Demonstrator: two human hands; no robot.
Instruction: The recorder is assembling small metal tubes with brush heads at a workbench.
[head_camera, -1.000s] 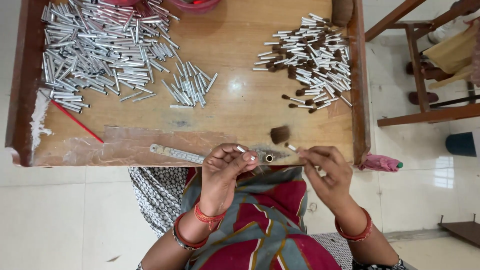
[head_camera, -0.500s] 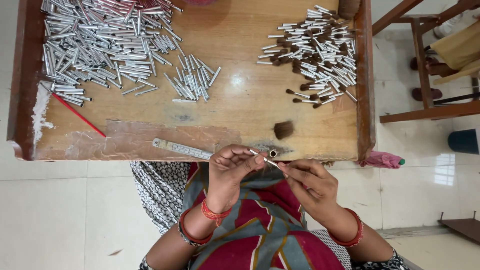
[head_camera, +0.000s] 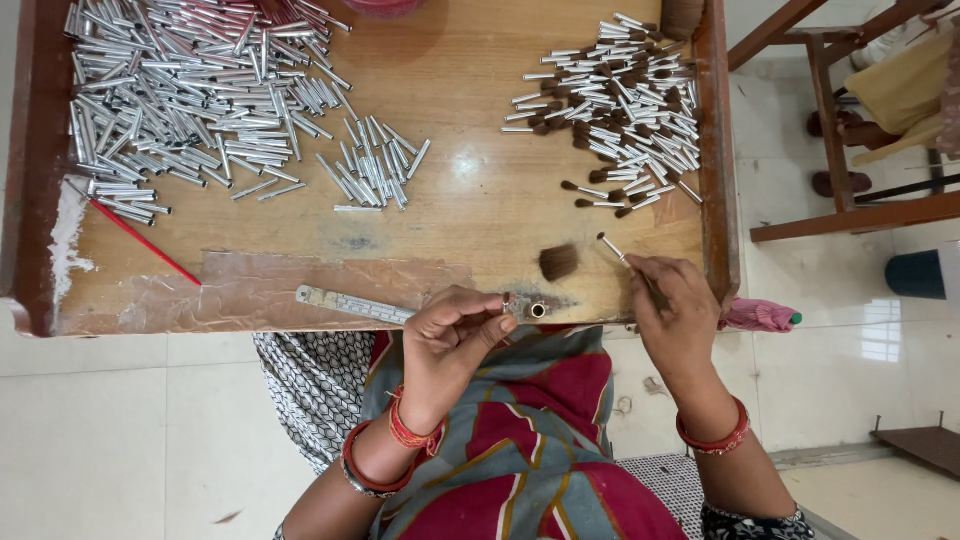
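At the near edge of the wooden tray (head_camera: 300, 290), the left hand (head_camera: 450, 335) pinches its fingertips together at a small metal fitting (head_camera: 537, 310) beside the steel ruler (head_camera: 355, 304), while right of that fitting the right hand (head_camera: 675, 310) pinches a silver-handled brush (head_camera: 614, 248), tuft pointing away, just past the loose bristle tuft (head_camera: 558, 262).

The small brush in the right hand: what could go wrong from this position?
The right hand pinches the small brush by its thin end only, so it might slip out. The loose tuft of brown hair lies just beside it; a careless sweep could scatter it. The metal ruler sits at the board's front edge near the left hand and might get pushed off.
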